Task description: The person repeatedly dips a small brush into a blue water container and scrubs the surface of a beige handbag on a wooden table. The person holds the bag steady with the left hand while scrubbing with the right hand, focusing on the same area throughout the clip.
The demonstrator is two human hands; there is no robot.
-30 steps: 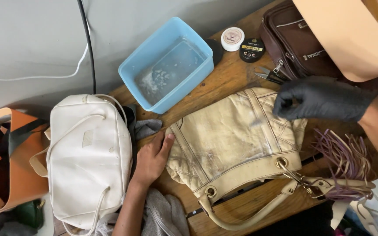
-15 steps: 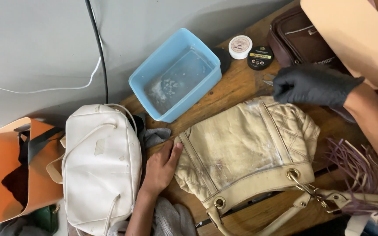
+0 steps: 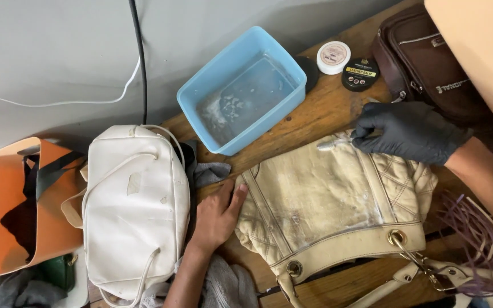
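A cream quilted leather handbag [image 3: 326,205] lies flat on a wooden table [image 3: 320,114], its strap and metal rings toward the lower right. My bare left hand [image 3: 218,214] presses flat against the bag's left edge. My right hand [image 3: 409,131], in a black glove, grips a small brush [image 3: 335,142] whose pale bristles touch the bag's upper edge. Wet, foamy streaks show on the bag's middle.
A blue plastic tub [image 3: 243,91] of soapy water stands behind the bag. Two small round tins [image 3: 346,64] and a brown bag [image 3: 429,63] sit at the back right. A white handbag [image 3: 135,205] and an orange bag [image 3: 18,199] lie at the left. Purple fringe [image 3: 480,239] lies at right.
My gloved right hand has come down from above the bag's top edge and now holds the brush on the leather. The view has shifted right. My left hand stays put.
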